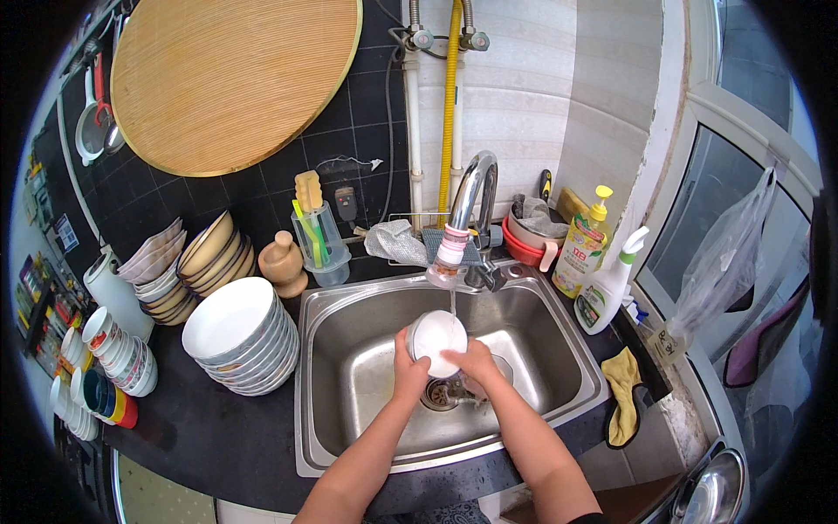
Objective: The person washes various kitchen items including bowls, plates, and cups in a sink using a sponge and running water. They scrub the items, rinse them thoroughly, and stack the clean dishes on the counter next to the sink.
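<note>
A white bowl (440, 340) is held between both hands over the stainless steel sink (366, 432), its inside facing up. My left hand (411, 370) grips its left side, with the thumb near the lower rim. My right hand (474, 367) is at its lower right, the thumb over the rim; the fingers are partly hidden. Water runs from the chrome faucet (483, 177), through a pink and white spout attachment (452, 252), into the bowl. The drain (437, 395) lies below the hands.
Left of the sink stands a stack of large white bowls (229, 321). Behind it are more bowls (216, 255), a wooden mortar (285, 268) and a plastic utensil holder (322, 242). A pump bottle (579, 242), spray bottle (605, 288) and yellow cloth (622, 393) are at the right.
</note>
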Motion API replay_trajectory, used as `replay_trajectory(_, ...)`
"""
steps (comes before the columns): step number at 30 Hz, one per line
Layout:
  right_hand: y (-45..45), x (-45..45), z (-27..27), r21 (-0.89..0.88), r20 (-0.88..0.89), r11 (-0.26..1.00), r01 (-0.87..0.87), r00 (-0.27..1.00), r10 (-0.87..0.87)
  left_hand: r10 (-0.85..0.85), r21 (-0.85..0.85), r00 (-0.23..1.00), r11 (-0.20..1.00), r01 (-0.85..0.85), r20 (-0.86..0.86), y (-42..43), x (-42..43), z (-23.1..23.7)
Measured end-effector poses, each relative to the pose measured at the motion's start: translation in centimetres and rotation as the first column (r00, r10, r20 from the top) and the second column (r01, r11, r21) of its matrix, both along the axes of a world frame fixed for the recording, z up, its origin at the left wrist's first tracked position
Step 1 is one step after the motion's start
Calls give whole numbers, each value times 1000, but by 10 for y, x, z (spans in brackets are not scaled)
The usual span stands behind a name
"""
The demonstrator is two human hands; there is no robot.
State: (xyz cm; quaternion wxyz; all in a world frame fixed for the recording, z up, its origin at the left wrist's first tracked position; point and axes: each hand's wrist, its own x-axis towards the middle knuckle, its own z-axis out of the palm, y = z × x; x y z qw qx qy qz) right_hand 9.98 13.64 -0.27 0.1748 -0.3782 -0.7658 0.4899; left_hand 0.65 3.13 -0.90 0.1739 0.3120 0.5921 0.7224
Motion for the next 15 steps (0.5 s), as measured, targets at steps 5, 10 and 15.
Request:
replay_trajectory(5,6,-8,-13,-89,-14,985,149,989,-150,3,61,1000,998,-4,24,3,7,-6)
replay_trajectory(10,7,-4,-14,9,15,997,75,997,-75,-148,-36,981,988,153,122,0,-10,-4)
replay_trajectory(15,-3,-4,3,40,-46,980,196,980,-194,55,-4,989,998,-55,139,1,6,3)
